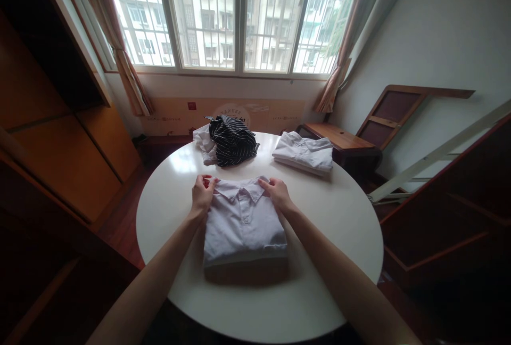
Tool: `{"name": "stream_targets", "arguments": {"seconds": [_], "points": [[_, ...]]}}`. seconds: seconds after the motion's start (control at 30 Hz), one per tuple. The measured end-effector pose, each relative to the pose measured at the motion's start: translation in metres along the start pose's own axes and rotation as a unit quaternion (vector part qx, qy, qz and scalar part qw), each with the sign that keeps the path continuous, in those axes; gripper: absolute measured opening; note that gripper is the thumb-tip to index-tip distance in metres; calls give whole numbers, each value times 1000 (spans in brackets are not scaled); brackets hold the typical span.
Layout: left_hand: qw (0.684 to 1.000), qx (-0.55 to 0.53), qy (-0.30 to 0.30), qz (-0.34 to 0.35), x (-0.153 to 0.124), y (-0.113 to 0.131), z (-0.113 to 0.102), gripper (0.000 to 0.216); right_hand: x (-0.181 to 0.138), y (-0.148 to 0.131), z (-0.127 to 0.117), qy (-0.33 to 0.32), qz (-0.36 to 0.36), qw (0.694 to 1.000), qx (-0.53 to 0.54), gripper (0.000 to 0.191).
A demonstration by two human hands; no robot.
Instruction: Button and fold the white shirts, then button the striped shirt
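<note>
A folded pale shirt (243, 225) with its collar facing away from me lies in the middle of the round white table (339, 217). My left hand (203, 193) grips the shirt's upper left corner beside the collar, fingers curled. My right hand (278, 191) pinches the upper right corner by the collar. Both forearms reach in from the near edge on either side of the shirt.
A crumpled black striped garment (232, 140) lies on white cloth (203, 142) at the table's far side. A stack of folded white shirts (305, 153) sits at the far right. Behind are a window, curtains, a wooden side table (339, 137) and wooden cabinets on the left.
</note>
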State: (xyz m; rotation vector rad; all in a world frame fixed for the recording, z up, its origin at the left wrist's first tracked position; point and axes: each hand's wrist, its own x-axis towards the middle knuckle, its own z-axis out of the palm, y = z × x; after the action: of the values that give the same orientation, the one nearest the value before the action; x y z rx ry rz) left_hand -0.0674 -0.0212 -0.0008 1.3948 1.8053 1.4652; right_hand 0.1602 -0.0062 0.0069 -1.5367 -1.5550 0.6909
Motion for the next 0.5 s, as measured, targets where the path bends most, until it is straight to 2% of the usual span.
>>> {"name": "stream_targets", "arguments": {"seconds": [0.13, 0.23, 0.3, 0.4, 0.5], "points": [[999, 44, 19, -1, 1, 2, -4, 30, 5, 3, 0, 28, 11, 999, 18, 40], [991, 129, 41, -1, 3, 5, -16, 31, 10, 8, -9, 34, 56, 996, 59, 39], [983, 184, 5, -6, 4, 6, -23, 38, 12, 10, -17, -22, 98, 993, 62, 37], [974, 203, -92, -34, 7, 3, -30, 46, 10, 11, -27, -137, 142, 979, 58, 37], [968, 182, -166, -46, 10, -2, -33, 47, 5, 9, -31, -206, 118, 969, 68, 36]]}}
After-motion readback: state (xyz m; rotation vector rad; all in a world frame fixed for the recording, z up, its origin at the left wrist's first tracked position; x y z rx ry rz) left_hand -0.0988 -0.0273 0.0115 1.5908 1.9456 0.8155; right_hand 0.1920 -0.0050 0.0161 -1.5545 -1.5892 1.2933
